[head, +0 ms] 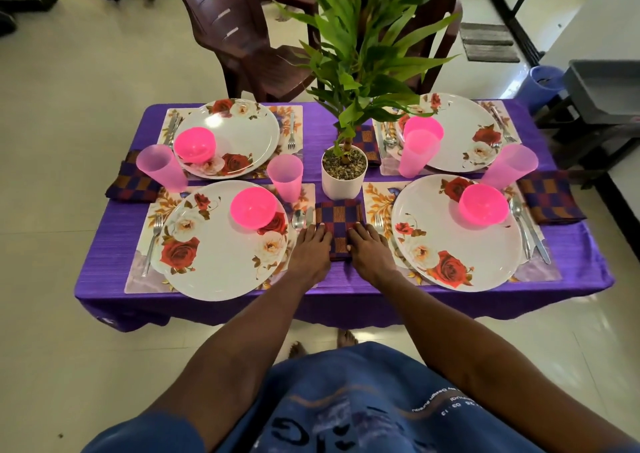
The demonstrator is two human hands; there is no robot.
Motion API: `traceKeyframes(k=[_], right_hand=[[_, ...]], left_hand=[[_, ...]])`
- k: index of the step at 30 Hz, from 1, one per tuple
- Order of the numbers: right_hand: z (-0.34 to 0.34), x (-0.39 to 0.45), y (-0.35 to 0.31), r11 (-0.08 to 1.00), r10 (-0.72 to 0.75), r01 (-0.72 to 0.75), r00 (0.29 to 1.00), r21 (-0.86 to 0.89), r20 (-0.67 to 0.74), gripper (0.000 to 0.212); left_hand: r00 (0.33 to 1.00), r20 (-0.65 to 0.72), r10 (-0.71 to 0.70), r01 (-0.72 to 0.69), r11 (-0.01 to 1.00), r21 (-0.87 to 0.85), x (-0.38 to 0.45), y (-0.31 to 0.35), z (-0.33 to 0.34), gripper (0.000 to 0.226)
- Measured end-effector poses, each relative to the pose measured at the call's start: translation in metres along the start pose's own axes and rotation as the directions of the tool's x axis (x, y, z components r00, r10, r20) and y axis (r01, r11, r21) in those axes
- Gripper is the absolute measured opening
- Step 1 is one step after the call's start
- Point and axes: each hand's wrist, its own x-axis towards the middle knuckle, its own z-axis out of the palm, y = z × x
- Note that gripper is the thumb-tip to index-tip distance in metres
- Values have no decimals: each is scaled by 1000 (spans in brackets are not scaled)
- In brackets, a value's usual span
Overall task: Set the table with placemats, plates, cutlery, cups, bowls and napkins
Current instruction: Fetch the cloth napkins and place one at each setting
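Bench (346, 300) under a purple cloth, with the pot (344, 172) as landmark. Left of the pot: two plates (239, 134) (221, 255), each carrying one pink bowl, two cups (161, 168) (285, 177), one folded napkin (133, 186). Right of it: two plates, two bowls, two cups, one napkin at the far edge; a fourth napkin lies behind the pot. Totals: four mats, plates, bowls, cups. Just before the pot, the last napkin (339, 218) lies flat; left hand (311, 248) and right hand (370, 250), fingers straight, press its near corners.
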Motion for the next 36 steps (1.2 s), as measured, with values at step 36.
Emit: traceKeyframes(k=[36], right_hand=[[59, 16, -247, 906, -424, 423, 904, -32, -52, 25]], left_hand=[[792, -496, -356, 279, 934, -225, -163, -184, 6, 29]])
